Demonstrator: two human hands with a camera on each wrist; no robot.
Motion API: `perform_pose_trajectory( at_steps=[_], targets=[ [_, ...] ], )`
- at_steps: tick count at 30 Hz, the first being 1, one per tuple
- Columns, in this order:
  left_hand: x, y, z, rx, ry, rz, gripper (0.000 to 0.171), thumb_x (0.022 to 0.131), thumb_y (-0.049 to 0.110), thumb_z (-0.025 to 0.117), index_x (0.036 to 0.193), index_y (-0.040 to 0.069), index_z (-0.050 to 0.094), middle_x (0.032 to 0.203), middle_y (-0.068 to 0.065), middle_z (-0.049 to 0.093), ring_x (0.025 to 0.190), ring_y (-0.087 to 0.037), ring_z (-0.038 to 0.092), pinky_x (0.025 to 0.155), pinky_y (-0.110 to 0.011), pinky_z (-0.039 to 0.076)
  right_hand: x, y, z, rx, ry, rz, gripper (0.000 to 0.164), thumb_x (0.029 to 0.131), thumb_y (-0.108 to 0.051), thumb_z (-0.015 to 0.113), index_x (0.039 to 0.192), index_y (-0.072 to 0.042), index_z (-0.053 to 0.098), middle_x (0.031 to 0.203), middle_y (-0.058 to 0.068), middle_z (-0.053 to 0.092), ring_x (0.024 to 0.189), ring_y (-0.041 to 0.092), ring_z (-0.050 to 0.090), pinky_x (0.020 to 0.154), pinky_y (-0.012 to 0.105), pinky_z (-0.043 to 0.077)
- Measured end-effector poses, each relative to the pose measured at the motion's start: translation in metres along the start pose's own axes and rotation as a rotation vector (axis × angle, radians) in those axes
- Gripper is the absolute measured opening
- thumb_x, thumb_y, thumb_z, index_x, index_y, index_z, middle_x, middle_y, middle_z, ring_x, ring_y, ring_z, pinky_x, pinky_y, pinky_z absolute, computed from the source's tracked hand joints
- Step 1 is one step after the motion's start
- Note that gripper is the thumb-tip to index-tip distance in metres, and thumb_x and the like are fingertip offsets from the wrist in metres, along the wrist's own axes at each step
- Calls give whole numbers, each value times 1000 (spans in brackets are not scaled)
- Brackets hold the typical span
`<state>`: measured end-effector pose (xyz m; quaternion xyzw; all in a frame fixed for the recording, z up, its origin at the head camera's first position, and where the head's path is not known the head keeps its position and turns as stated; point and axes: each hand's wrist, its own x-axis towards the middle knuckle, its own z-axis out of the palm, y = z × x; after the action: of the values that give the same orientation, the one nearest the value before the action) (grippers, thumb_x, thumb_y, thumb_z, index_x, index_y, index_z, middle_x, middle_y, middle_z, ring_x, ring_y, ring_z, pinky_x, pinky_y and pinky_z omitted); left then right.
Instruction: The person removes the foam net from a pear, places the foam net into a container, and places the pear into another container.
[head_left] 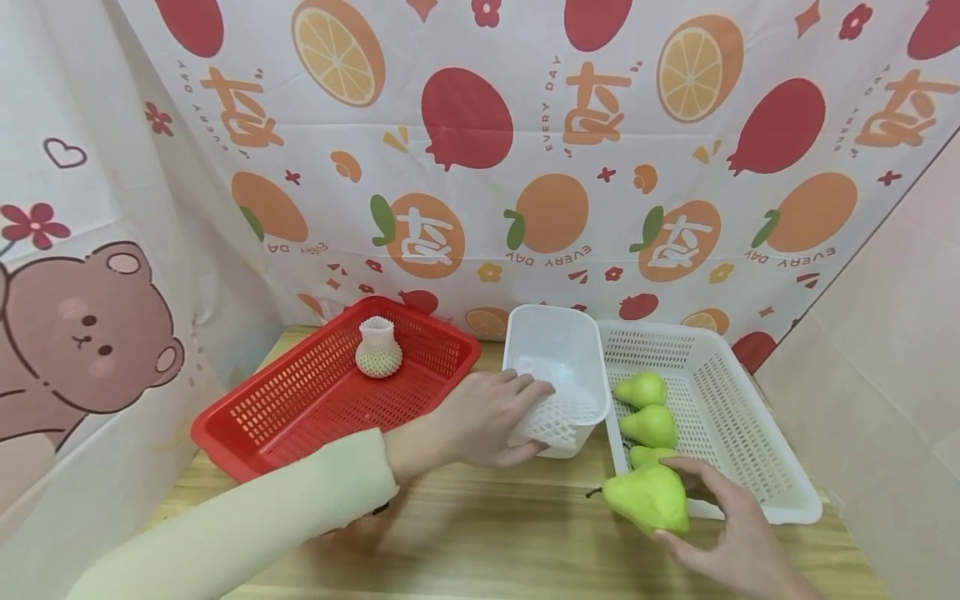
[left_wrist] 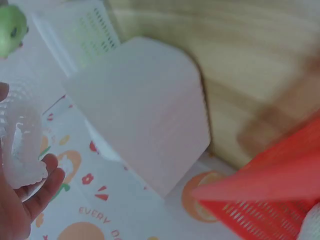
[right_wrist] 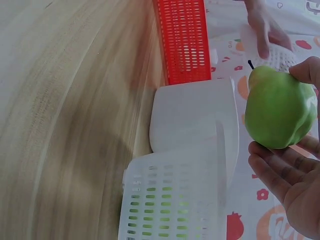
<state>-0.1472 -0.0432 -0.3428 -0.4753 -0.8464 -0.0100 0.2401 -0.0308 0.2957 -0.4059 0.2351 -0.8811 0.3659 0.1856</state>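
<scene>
Right hand (head_left: pixel 738 537) grips a green, stemmed pear (head_left: pixel 648 500) at the near-left corner of a white perforated plastic basket (head_left: pixel 798 507); stem end points leftward. Left hand (head_left: pixel 487 417), left and beyond, pinches a white foam-net sleeve (head_left: pixel 557 427).

In our right hand (head_left: pixel 735 532) the pear (head_left: pixel 647 500) looks smooth, in our left hand (head_left: pixel 483 418) the net (head_left: pixel 558 423) foamy, near it the tub (head_left: pixel 553 332) smooth plastic.

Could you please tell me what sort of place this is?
Probably an indoor tabletop booth set up for handling fruit: a fruit-printed sheet hangs behind a wood-grained table, and a white basket there holds green pears.
</scene>
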Motion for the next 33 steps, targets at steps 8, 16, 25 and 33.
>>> perform_pose_trajectory(
  at_steps=[8,16,25,33],
  targets=[
    [37,-18,1,-3,-116,-50,58,93,55,70,134,16,61,114,-1,77,91,-16,73,67,-30,61,-3,2,2,13,18,-45,88,56,-6,101,135,-9,63,112,-11,70,99,-4,65,91,5,49],
    [66,-33,11,3,-225,-138,56,94,56,67,132,16,58,110,-2,75,91,-20,72,70,-34,62,-3,0,4,-37,10,26,85,58,-8,101,134,-17,63,111,-17,69,97,-5,65,89,5,50],
    [92,-45,29,-10,-408,-267,57,96,59,64,131,14,57,117,-3,75,103,-23,72,91,-38,62,-2,-3,4,-27,6,32,84,60,-9,101,135,-14,64,118,-14,70,97,-4,66,87,6,49],
    [116,-48,42,22,-549,-319,62,96,60,65,137,13,58,117,-3,75,102,-19,69,93,-36,60,-3,-2,4,-24,6,37,83,60,-9,101,134,-13,64,122,-13,69,100,-5,66,88,5,49]
  ],
)
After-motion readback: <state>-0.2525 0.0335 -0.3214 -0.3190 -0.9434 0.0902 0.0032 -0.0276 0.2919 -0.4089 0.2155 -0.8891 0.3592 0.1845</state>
